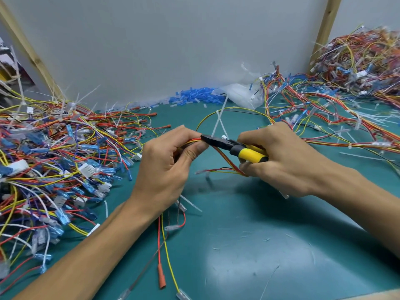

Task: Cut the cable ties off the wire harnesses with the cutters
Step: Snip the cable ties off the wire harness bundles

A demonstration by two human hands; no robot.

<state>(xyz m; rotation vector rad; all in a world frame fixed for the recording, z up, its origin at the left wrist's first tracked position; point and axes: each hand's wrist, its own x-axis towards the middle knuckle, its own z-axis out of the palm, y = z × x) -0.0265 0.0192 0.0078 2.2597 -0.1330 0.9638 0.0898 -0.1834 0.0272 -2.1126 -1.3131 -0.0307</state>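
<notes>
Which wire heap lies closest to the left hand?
The sprawling heap along the mat's left side, beside the left hand; the other heap sits in the far right corner.

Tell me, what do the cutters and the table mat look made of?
Cutters: dark matte head, probably steel; yellow grips look like smooth plastic or rubber. Mat: teal, likely rubber or vinyl, judging by its soft sheen under the light.

Green bench mat, heaped wire harnesses, cut cable ties
</notes>
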